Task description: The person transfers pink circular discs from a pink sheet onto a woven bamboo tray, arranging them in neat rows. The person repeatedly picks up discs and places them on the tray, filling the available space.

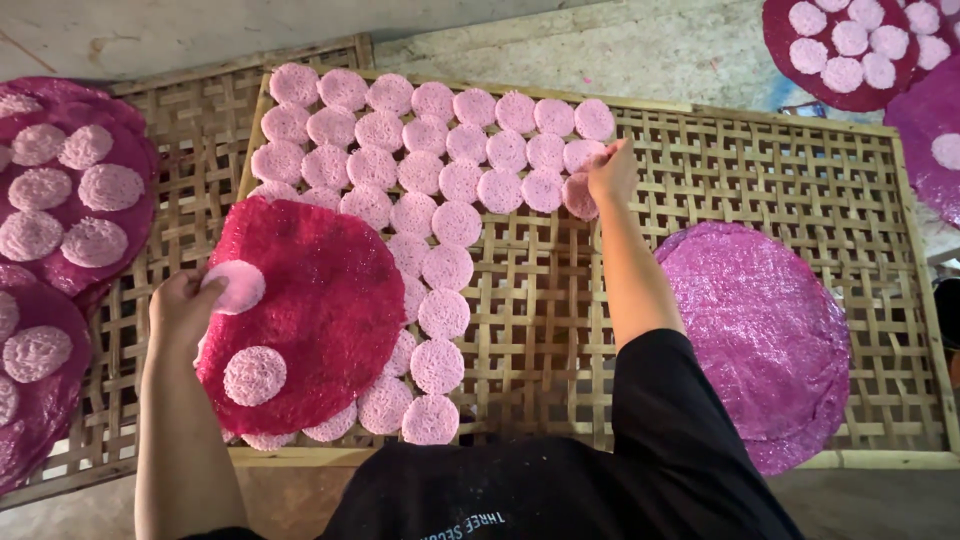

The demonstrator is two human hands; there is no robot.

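A purple round mat (pixel 760 335) lies on the bamboo rack (pixel 760 170).

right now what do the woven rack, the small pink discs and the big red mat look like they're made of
Woven rack: pale split bamboo or similar cane by the look, matt tan strips in an open lattice with a thicker frame.
Small pink discs: porous and lacy, perhaps dried noodle or rice cake; chalky and matt.
Big red mat: coarse fine mesh, fibre or plastic, faintly glistening. The left hand holds one disc on it.
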